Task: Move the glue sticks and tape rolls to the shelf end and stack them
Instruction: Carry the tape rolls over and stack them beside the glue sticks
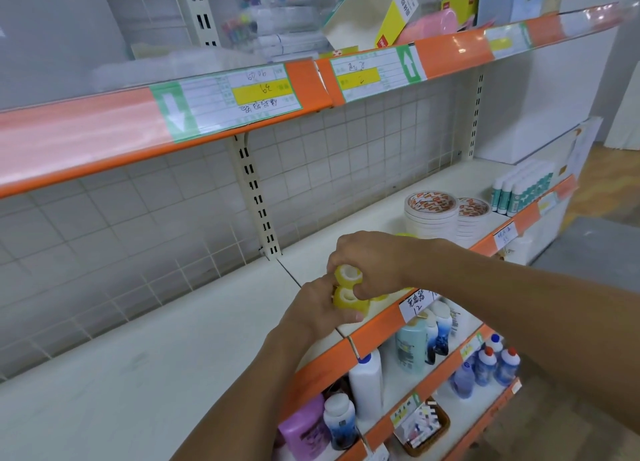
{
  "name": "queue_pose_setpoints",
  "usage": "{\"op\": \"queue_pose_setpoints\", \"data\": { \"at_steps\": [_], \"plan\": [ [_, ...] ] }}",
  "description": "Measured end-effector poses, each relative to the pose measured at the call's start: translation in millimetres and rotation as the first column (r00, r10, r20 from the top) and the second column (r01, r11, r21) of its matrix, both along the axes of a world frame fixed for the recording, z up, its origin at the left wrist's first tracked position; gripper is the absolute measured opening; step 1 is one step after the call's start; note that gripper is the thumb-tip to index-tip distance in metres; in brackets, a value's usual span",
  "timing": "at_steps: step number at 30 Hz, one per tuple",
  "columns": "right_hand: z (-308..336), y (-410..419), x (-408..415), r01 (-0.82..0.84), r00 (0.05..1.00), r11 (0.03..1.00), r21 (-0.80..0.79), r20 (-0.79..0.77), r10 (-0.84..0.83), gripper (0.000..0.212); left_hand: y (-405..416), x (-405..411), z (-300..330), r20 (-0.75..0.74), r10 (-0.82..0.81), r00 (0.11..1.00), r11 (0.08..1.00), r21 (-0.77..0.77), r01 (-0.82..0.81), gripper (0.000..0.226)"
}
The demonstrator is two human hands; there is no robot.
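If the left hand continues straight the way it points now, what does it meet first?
Probably the right hand: the left hand points up and right, both gripping small yellow tape rolls. Depth is unclear.

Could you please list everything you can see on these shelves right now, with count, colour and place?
small tape rolls: at least two, yellow with white cores, held between both hands at the middle shelf's front edge
large tape rolls: two stacks, white with red print, middle shelf, right of the hands
glue sticks: one group, white and teal, upright at the shelf's far right end
middle shelf: one, white with an orange front strip
bottles: several, white, blue and purple, on the lower shelves
basket: one, brown, bottom shelf
boxes: several, mixed colours, top shelf
left hand: gripping the small tape rolls from below
right hand: gripping them from above
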State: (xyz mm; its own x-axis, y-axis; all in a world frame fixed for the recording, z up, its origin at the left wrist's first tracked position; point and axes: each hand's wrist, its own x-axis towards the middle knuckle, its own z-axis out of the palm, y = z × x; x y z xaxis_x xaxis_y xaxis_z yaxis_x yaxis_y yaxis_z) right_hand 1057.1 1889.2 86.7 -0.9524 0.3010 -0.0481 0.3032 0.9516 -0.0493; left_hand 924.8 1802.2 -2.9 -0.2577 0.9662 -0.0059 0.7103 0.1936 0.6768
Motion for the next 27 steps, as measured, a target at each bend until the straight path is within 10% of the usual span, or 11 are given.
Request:
{"op": "queue_pose_setpoints", "data": {
  "at_steps": [11,27],
  "plan": [
    [-9,-2,-14,-0.041,0.987,0.999,0.027,0.156,0.036,0.058,-22,-25,3,-0.213,0.076,0.974,0.988,-0.119,-0.103,0.085],
    [-30,10,-28,-0.084,0.969,0.996,0.037,0.236,0.073,0.059,-41,-38,-2,-0.293,0.115,0.949,0.977,-0.138,-0.161,0.07]
  ]
}}
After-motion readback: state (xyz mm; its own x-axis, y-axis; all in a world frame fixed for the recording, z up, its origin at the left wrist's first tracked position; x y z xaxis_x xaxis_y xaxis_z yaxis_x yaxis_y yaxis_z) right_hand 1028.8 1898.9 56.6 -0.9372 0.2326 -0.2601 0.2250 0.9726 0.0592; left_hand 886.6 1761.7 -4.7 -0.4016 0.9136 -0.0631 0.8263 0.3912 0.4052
